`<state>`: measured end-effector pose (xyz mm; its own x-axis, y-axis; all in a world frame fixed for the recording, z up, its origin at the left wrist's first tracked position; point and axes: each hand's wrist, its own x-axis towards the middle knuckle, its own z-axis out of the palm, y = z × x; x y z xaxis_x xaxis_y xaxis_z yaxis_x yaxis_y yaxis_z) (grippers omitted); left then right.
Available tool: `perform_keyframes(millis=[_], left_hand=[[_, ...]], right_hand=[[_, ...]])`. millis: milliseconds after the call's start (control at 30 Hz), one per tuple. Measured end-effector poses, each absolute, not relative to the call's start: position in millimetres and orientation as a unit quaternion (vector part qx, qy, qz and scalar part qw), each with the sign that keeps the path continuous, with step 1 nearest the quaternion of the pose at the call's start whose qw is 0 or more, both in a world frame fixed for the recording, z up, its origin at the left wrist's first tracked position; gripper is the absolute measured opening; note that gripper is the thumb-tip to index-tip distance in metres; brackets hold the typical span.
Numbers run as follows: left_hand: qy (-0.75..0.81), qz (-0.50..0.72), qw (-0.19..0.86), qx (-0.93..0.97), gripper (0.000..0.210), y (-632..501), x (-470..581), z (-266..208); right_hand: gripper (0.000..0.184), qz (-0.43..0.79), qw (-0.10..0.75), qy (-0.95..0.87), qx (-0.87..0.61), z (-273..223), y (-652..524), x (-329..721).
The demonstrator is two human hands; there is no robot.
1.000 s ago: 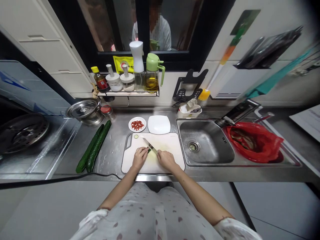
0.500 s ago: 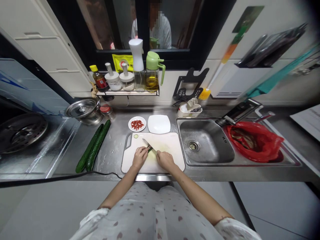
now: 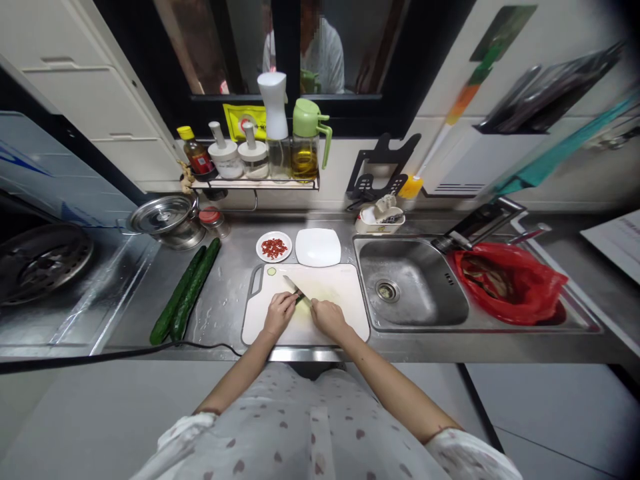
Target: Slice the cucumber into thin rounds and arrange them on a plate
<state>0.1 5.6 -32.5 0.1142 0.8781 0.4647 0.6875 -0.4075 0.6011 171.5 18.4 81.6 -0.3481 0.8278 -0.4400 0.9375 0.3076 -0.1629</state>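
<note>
Over the white cutting board (image 3: 345,283), my right hand (image 3: 327,317) is closed around the handle of a knife (image 3: 293,285). The blade slants up and to the left across the board. My left hand (image 3: 280,312) has its fingers bent and pressed onto a small dark green piece of cucumber (image 3: 300,297) beside the blade. Fingers and knife hide most of that piece. A round pale cucumber slice (image 3: 271,271) lies at the board's upper left corner. Two whole cucumbers (image 3: 193,293) rest on the counter to the left.
Behind the board stand a small plate of chopped red pieces (image 3: 274,247) and a white plate (image 3: 318,247). To the right is the sink (image 3: 415,283), with a red plastic bag (image 3: 520,280) beyond. A lidded pot (image 3: 167,223) and a cable (image 3: 210,345) are at left.
The view has shifted very slightly. Both hands, the knife and the cucumber piece stay in nearly the same place on the board.
</note>
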Motion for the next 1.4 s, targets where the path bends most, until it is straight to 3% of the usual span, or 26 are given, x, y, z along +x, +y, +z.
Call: perform_keyframes(millis=[1400], left_hand=[[0.526,0.403,0.128,0.738,0.026,6.8,0.7,-33.0]], right_hand=[[0.03,-0.222,0.136,0.789,0.557,75.2,16.1,173.6]])
